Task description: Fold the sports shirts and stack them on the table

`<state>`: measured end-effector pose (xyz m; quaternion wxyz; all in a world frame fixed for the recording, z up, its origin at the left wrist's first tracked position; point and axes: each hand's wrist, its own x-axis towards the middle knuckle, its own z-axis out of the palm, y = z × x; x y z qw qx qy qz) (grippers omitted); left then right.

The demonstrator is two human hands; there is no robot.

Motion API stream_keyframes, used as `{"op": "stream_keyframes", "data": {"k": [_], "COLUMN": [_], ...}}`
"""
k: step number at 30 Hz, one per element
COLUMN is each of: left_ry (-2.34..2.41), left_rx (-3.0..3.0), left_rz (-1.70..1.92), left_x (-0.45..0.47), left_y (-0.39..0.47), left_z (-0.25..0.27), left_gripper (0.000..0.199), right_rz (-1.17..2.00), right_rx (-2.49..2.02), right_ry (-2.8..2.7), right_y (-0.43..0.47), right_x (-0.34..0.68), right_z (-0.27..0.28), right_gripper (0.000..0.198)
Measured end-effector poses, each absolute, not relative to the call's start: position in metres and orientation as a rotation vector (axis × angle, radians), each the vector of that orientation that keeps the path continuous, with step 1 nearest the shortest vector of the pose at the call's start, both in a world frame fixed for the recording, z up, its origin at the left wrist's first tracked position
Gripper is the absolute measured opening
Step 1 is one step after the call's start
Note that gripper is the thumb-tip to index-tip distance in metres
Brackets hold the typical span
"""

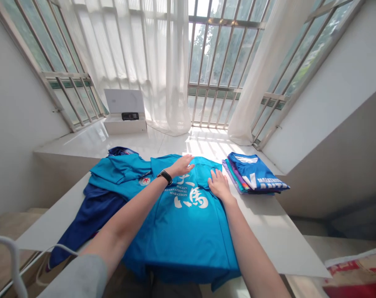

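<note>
A bright blue T-shirt [188, 236] with white marathon lettering lies spread over the table, its lower end hanging off the near edge. My left hand [181, 165], a dark band on its wrist, is over the upper part of the shirt near the collar, fingers stretched out. On the right, my right hand [219, 183] rests with spread fingers on the shirt's folded-in sleeve [204, 170]. The other sleeve side lies out to the left, over a dark navy garment [93, 215].
A stack of folded shirts [252, 174] sits on the right of the white table [277, 236]. An open white box [125, 126] holding a black device [130, 116] stands on the window sill. White curtains [175, 74] hang behind. A white cable [59, 247] crosses at lower left.
</note>
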<state>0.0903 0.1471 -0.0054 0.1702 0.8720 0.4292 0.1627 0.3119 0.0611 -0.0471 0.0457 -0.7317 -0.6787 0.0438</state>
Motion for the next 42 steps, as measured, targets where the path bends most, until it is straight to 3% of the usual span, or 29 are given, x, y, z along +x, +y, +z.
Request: {"op": "stream_keyframes", "data": {"k": [7,17,28,33,37,42], "left_ry": [1.573,1.666,1.616,1.368,1.388,1.542], "left_rx": [2.485,2.49,2.387,2.37,1.969,1.635], "left_rz": [0.316,0.242,0.641,0.874,1.207,1.13], "left_x": [0.008,0.018,0.001,-0.031,-0.062,-0.104], "left_y": [0.114,0.114,0.115,0.02,-0.105,-0.219], "left_z": [-0.025,-0.053,-0.039,-0.026,-0.025,-0.055], "left_gripper": [0.056,0.057,0.052,0.05,0.032,0.03], "right_rz": [-0.105,0.232,0.293,0.292,0.347,0.551], "right_rx": [-1.867,-2.18,-2.027,-1.846,-1.689,-1.521], "right_ry": [-2.093,-2.181,-2.067,-1.87,-1.744,-1.723], "right_y": [0.06,0.079,0.109,0.105,0.091,0.015], "right_x": [0.289,0.276,0.287,0.29,0.292,0.319], "right_z": [-0.042,-0.053,-0.061,-0.056,-0.042,-0.011], "right_gripper": [0.056,0.068,0.067,0.064,0.069,0.064]}}
